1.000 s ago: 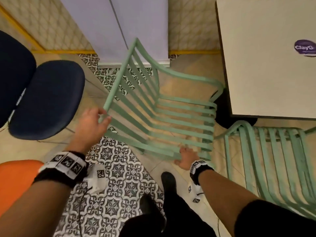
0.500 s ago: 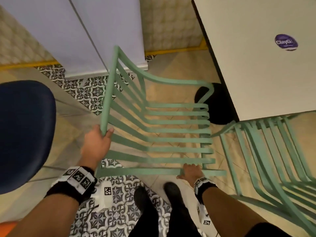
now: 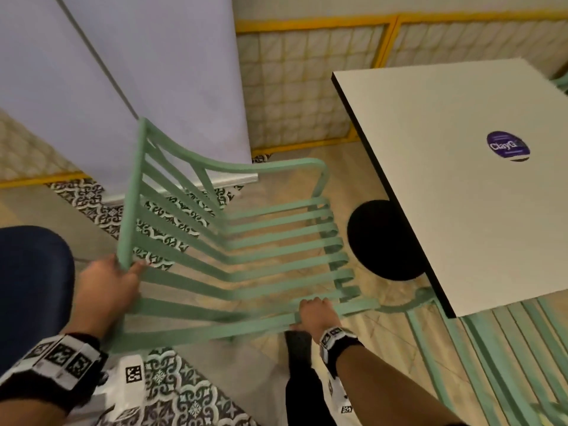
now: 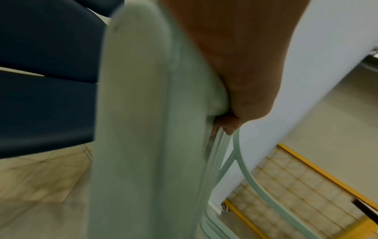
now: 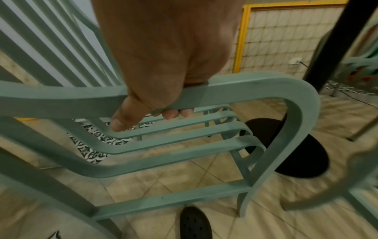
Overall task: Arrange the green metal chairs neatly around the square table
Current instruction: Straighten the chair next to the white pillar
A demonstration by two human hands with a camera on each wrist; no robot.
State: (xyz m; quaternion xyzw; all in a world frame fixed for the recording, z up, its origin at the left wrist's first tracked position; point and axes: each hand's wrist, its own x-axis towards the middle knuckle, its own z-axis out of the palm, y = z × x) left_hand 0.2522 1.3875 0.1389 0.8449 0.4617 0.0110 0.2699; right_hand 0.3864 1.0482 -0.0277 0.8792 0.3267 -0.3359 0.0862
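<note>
Left of the square white bench (image 3: 461,186), a green slatted metal chair (image 3: 246,250) is being positioned.
Left hand (image 3: 106,285) grips its backrest, right hand (image 3: 315,315) wraps its near armrest; next, likely slide it squarely rightward under the bench edge.

Green chair (image 3: 246,241): slatted metal with a smooth, matt painted finish. Beside it, the square table (image 3: 461,195) has a smooth, matt pale top with a dark edge; beneath, glazed floor tiles (image 5: 184,177) show a dull sheen.
</note>
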